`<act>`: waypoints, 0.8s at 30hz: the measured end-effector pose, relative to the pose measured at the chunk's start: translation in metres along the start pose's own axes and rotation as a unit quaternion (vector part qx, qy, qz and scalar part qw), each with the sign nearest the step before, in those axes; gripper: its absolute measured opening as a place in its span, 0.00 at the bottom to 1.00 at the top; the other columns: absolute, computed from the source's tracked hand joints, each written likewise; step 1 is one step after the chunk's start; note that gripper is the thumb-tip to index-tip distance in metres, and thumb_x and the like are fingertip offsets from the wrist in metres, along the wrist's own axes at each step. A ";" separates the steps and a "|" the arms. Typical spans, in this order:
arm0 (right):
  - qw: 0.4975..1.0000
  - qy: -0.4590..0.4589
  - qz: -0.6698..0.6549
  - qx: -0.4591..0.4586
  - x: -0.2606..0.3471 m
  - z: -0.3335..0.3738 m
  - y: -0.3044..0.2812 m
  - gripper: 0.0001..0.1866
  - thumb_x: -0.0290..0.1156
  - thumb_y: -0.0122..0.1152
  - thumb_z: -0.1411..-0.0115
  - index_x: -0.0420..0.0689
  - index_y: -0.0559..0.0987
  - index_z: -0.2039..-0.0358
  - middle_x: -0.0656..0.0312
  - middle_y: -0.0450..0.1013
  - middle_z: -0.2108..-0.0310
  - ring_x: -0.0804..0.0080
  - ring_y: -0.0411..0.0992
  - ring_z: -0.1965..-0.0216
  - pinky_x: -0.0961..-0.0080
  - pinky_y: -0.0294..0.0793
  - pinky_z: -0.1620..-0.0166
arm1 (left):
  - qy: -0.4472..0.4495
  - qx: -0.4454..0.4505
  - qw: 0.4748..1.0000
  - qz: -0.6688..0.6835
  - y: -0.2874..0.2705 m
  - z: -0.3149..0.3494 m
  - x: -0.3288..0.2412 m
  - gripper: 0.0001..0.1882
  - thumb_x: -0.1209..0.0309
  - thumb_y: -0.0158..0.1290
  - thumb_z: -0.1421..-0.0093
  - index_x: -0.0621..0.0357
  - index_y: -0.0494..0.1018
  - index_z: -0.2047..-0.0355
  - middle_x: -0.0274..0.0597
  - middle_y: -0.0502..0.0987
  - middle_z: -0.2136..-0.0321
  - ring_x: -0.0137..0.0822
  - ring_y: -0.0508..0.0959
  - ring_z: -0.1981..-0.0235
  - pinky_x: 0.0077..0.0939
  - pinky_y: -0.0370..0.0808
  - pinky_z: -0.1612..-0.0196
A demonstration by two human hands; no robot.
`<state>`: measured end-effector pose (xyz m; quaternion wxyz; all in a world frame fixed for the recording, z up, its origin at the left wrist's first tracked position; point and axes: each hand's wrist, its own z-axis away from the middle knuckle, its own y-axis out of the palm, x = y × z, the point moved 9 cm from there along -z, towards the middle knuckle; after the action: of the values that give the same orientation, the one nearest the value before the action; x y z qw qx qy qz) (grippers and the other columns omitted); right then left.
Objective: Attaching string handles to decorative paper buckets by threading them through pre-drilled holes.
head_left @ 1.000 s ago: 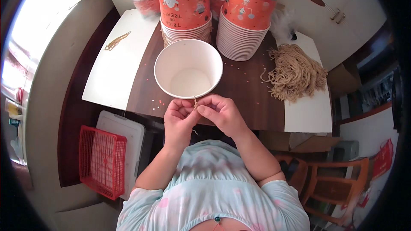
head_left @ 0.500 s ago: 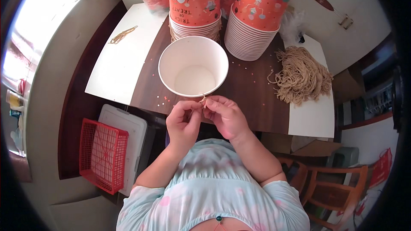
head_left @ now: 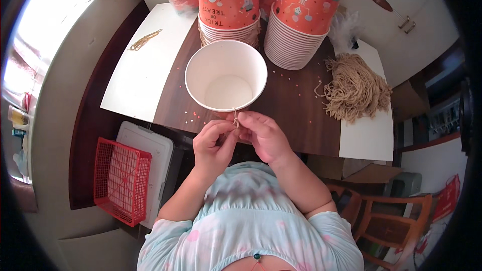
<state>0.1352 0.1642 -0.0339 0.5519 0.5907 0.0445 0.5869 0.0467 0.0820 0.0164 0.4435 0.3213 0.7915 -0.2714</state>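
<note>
Head view: left hand [head_left: 215,142], right hand [head_left: 264,134] pinching cord [head_left: 236,119] between fingertips, at bucket's [head_left: 227,86] near rim.

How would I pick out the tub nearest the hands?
Find the brown-and-white table, then the two orange stacks. In front of them is a single tub. Unlike the stacked, upside-down ones, it shows its open white inside.

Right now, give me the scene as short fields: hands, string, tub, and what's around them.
Left hand: fingertips pinched at the string
Right hand: fingertips pinched on the same string
String: reaches the near rim of the tub; threading unclear
Tub: upright, open, white inside
Behind: two stacks, left and right, of upside-down tubs
Right side: pile of tan strings
Lower left: red basket
</note>
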 end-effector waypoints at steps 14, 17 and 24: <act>0.800 -0.264 0.533 -0.074 0.061 0.011 0.003 0.05 0.27 0.57 0.40 0.40 0.75 0.67 0.61 0.75 0.70 0.72 0.71 0.71 0.74 0.68 0.65 | -0.057 0.007 0.995 -0.076 -0.015 -0.013 -0.004 0.03 0.81 0.57 0.45 0.66 0.74 0.74 0.28 0.72 0.79 0.14 0.65 0.80 0.11 0.61 0.78; 0.472 -0.471 0.733 -0.136 0.076 0.036 0.039 0.08 0.30 0.61 0.46 0.45 0.70 0.70 0.60 0.68 0.71 0.61 0.69 0.71 0.62 0.64 0.66 | -0.016 0.014 0.996 -0.085 -0.011 -0.014 -0.011 0.03 0.82 0.56 0.44 0.66 0.73 0.74 0.27 0.70 0.79 0.14 0.65 0.80 0.10 0.61 0.77; 0.620 -0.435 0.643 -0.111 0.078 0.045 0.025 0.15 0.28 0.65 0.51 0.45 0.74 0.62 0.61 0.72 0.65 0.62 0.71 0.65 0.67 0.66 0.61 | -0.146 0.030 0.984 0.099 -0.004 -0.005 0.017 0.04 0.79 0.58 0.45 0.65 0.73 0.73 0.27 0.73 0.79 0.14 0.65 0.80 0.11 0.61 0.78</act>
<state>0.1776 0.1826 0.0471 0.0498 0.5888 -0.6576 0.4673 0.0338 0.0876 0.0041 0.5692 0.3679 0.6740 -0.2940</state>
